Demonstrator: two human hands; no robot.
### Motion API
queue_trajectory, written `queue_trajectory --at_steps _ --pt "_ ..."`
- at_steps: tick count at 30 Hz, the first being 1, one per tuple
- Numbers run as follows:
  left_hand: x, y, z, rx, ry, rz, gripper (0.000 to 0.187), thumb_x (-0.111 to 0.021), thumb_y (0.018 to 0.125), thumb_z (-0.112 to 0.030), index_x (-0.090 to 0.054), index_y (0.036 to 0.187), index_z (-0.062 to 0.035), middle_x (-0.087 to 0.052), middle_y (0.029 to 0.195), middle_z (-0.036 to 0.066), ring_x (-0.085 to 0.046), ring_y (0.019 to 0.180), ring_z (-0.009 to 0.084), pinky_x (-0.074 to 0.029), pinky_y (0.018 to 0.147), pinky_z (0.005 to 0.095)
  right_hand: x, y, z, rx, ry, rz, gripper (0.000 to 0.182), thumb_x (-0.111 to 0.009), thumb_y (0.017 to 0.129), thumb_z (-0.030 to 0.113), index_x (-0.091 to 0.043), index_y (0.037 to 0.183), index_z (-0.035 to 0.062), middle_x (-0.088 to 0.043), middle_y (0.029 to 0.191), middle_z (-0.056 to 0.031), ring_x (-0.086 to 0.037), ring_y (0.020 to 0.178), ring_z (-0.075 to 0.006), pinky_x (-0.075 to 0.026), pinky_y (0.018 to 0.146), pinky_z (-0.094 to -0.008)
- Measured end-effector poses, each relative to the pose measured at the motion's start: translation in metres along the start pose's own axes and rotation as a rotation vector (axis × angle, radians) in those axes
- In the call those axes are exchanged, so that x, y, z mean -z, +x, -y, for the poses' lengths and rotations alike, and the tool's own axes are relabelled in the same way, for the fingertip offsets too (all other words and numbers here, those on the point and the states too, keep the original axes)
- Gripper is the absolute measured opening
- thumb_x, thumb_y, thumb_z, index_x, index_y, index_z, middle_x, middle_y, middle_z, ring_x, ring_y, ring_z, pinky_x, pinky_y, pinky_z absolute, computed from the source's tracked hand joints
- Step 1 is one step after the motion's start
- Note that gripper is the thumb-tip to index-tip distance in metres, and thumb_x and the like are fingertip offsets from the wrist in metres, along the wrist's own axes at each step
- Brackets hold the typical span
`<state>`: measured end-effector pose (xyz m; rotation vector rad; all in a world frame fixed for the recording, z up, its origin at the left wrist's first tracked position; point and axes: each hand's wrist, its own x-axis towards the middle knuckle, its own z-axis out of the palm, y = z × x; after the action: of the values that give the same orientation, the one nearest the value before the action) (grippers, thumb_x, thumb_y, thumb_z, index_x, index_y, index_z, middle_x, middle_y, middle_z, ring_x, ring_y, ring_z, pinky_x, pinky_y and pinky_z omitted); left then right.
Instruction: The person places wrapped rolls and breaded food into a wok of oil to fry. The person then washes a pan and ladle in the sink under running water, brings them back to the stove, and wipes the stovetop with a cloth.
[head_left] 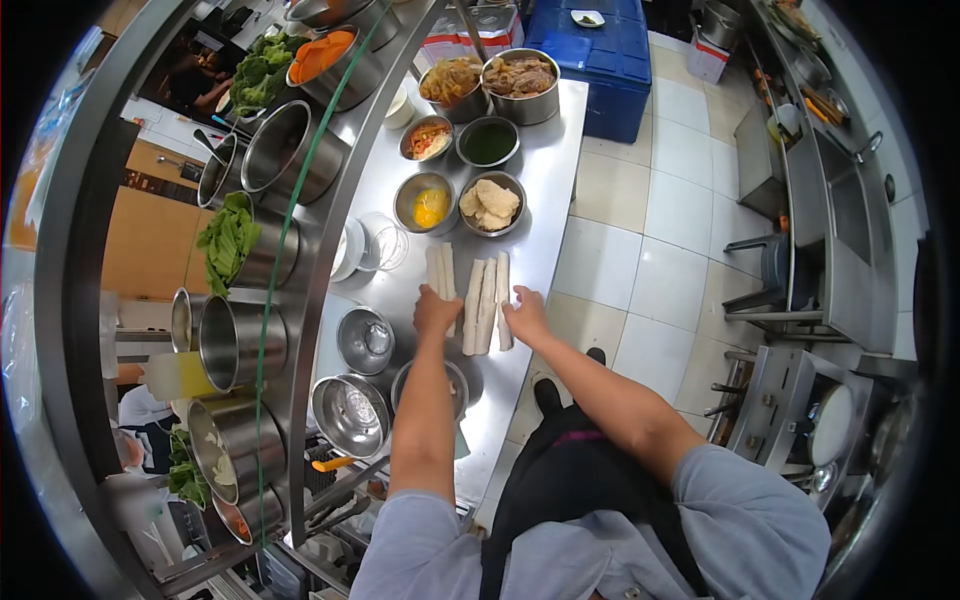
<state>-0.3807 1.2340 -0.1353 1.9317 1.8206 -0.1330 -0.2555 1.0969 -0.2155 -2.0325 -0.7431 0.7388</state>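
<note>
Long pale rolls, like rolled dough sticks, lie side by side on the steel table in two groups. My left hand [436,312] is closed around the near part of the left group of white rolls [440,268]. A narrow gap separates these from the right group of white rolls [481,306]. My right hand [525,314] rests against the outer side of that group, its fingers apart and touching the edge roll. Just beyond the rolls stand a bowl of flat beige pieces [491,203] and a bowl with yellow egg-like contents [430,207].
Further back are a bowl of dark green liquid [489,143] and a pot of brown food [521,76]. Steel bowls [365,340] sit left of my forearm. A steel shelf [330,190] with pots and greens overhangs the table's left side. A blue chest [600,60] stands beyond.
</note>
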Motion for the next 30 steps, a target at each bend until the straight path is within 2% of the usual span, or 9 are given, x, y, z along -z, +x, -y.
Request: queue_trajectory --at_steps 5,7,9,10,13,19,23,25,30 --pt "0.019 -0.027 0.002 -0.226 -0.218 0.037 0.065 -0.077 0.070 -0.030 -0.050 0.119 0.0027 -0.066 0.105 0.023 -0.065 0.099 0.0375 -0.051 0.088 0.0431 0.032 -0.007 0.051 0.124 0.331 0.121 0.043 -0.067 0.087 0.026 -0.056 0.119 -0.0013 -0.060 0.104 -0.0162 -0.061 0.093 -0.0241 -0.050 0.083 -0.0357" --pt "0.019 -0.061 -0.009 -0.537 -0.508 0.119 0.045 -0.073 0.079 -0.022 -0.054 0.113 0.0020 -0.067 0.093 0.013 -0.066 0.085 0.0249 -0.052 0.077 0.0363 0.027 -0.005 0.061 0.101 0.499 0.251 0.041 -0.065 0.091 0.028 -0.056 0.118 -0.0011 -0.063 0.102 -0.0129 -0.062 0.089 -0.0189 -0.051 0.080 -0.0325" --pt "0.010 -0.077 -0.009 -0.391 -0.715 0.252 0.034 -0.069 0.084 -0.018 -0.057 0.109 0.0015 -0.066 0.089 0.009 -0.063 0.079 0.0180 -0.050 0.071 0.0319 0.023 0.000 0.068 -0.170 0.812 0.459 0.041 -0.065 0.093 0.035 -0.058 0.116 0.0008 -0.065 0.097 -0.0062 -0.061 0.085 -0.0121 -0.052 0.076 -0.0297" --pt "0.006 -0.082 -0.008 -0.234 -0.920 0.387 0.022 -0.065 0.088 -0.014 -0.060 0.104 0.0010 -0.065 0.085 0.004 -0.060 0.074 0.0111 -0.048 0.066 0.0275 0.030 -0.002 0.070 -0.161 0.720 0.441 0.040 -0.062 0.095 0.037 -0.060 0.114 0.0020 -0.066 0.094 -0.0037 -0.060 0.081 -0.0097 -0.052 0.072 -0.0287" --pt "-0.002 -0.094 -0.005 -0.137 -0.950 0.347 0.013 -0.061 0.091 -0.010 -0.063 0.097 0.0009 -0.065 0.081 0.002 -0.056 0.068 0.0050 -0.045 0.060 0.0218 0.030 -0.005 0.061 -0.100 0.670 0.518 0.040 -0.062 0.095 0.037 -0.059 0.113 0.0016 -0.065 0.094 -0.0050 -0.061 0.080 -0.0110 -0.052 0.071 -0.0287" --pt "-0.015 -0.103 -0.005 -0.142 -1.236 0.335 0.015 -0.058 0.092 -0.011 -0.063 0.098 0.0020 -0.065 0.080 0.005 -0.057 0.063 0.0083 -0.046 0.055 0.0229 0.052 -0.014 0.057 -0.447 0.975 0.756 0.048 -0.061 0.093 0.046 -0.060 0.113 0.0026 -0.065 0.095 -0.0066 -0.061 0.079 -0.0125 -0.053 0.071 -0.0297" --pt "-0.010 -0.111 -0.005 -0.075 -1.504 0.313 0.015 -0.055 0.094 -0.011 -0.057 0.103 0.0009 -0.063 0.082 0.007 -0.060 0.061 0.0126 -0.052 0.055 0.0257 0.057 -0.014 0.061 -0.541 1.045 0.623 0.044 -0.060 0.094 0.045 -0.062 0.103 0.0020 -0.062 0.083 -0.0058 -0.058 0.073 -0.0120 -0.051 0.070 -0.0287" --pt "-0.016 -0.109 -0.003 -0.097 -1.406 0.261 0.015 -0.055 0.095 -0.014 -0.055 0.100 -0.0002 -0.062 0.082 0.007 -0.060 0.062 0.0118 -0.052 0.055 0.0251 0.041 -0.007 0.046 -0.213 0.647 0.203 0.047 -0.057 0.096 0.047 -0.062 0.103 0.0009 -0.062 0.081 -0.0066 -0.058 0.072 -0.0138 -0.049 0.069 -0.0312" --pt "-0.003 -0.121 -0.024 -0.162 -1.030 -0.149 0.015 -0.055 0.096 -0.019 -0.052 0.098 -0.0037 -0.060 0.082 0.005 -0.059 0.066 0.0119 -0.050 0.054 0.0258 0.048 -0.012 0.038 -0.137 0.578 0.257 0.053 -0.053 0.097 0.049 -0.061 0.107 -0.0025 -0.063 0.081 -0.0054 -0.056 0.073 -0.0151 -0.048 0.069 -0.0333"
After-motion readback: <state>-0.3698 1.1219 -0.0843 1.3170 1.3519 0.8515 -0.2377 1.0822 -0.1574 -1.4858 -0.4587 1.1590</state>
